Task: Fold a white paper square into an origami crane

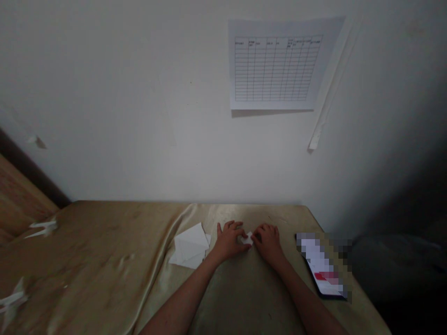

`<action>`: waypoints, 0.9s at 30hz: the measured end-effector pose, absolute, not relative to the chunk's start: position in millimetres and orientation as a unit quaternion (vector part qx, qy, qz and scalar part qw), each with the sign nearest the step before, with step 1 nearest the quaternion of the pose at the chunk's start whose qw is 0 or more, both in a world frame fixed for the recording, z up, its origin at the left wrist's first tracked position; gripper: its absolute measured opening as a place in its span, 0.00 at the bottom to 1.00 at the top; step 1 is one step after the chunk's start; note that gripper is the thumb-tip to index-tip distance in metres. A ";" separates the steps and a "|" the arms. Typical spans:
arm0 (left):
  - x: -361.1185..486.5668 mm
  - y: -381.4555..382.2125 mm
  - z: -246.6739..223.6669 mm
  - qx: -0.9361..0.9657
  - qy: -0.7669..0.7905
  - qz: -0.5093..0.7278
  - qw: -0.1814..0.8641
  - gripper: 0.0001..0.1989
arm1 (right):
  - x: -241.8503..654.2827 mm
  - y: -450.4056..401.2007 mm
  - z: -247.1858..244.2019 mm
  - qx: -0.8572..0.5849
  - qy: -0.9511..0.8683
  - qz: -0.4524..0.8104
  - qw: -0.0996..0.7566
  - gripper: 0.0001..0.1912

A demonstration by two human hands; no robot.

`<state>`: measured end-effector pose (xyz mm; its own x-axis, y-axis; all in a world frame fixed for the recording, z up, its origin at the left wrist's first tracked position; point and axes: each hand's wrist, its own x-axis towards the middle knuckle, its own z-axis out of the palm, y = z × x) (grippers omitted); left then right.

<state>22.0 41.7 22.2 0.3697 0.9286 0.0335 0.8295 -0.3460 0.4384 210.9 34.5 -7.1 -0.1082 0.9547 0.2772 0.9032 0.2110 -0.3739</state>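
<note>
A small piece of folded white paper (247, 239) lies between my two hands over the cloth-covered table. My left hand (229, 239) has thumb and index finger closed around its left side, while the other fingers stretch forward. At its right edge, the thumb and index finger of my right hand (267, 240) pinch the paper, the remaining fingers curled. Just left of my left wrist, several loose white paper sheets (190, 244) overlap on the cloth.
A phone (323, 267) with a lit screen, partly pixelated, lies at the right. Folded white paper shapes (44, 227) rest at the far left on the shiny tan cloth (104, 260). Behind stands a white wall with a printed table sheet (275, 70) fixed to it.
</note>
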 end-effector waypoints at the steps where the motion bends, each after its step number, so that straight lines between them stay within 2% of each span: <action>1: 22.0 41.7 21.9 0.808 0.544 0.139 0.176 0.18 | 210.8 34.6 -7.3 -0.625 -0.743 0.054 0.233 0.08; 27: 21.5 43.3 17.6 0.809 0.541 0.140 0.183 0.20 | 207.0 30.2 -2.0 -0.633 -0.741 0.041 0.221 0.07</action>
